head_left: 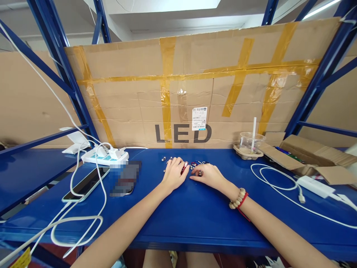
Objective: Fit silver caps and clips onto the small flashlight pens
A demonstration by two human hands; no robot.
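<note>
My left hand [175, 173] rests on the blue shelf, fingers bent downward. A small red piece with a silvery end [184, 167] sits between its thumb and index finger. Beside it, my right hand [210, 176] is curled, with a small dark, shiny round piece [200, 173] at its fingers. The two hands are close together but apart. Small silvery pieces [163, 159] lie beyond my left fingers, partly hidden by them. Behind my right fingers is a cluster of small blue, red and white items [198, 162], too small to name. A bead bracelet [238, 199] circles my right wrist.
To the left are a power strip [104, 158], looping white cables [102, 219], a phone [86, 185] and a blurred dark device [126, 178]. A plastic cup [248, 143], an open cardboard box [312, 156] and a white adapter [315, 186] are at right. Cardboard [134, 100] walls the back.
</note>
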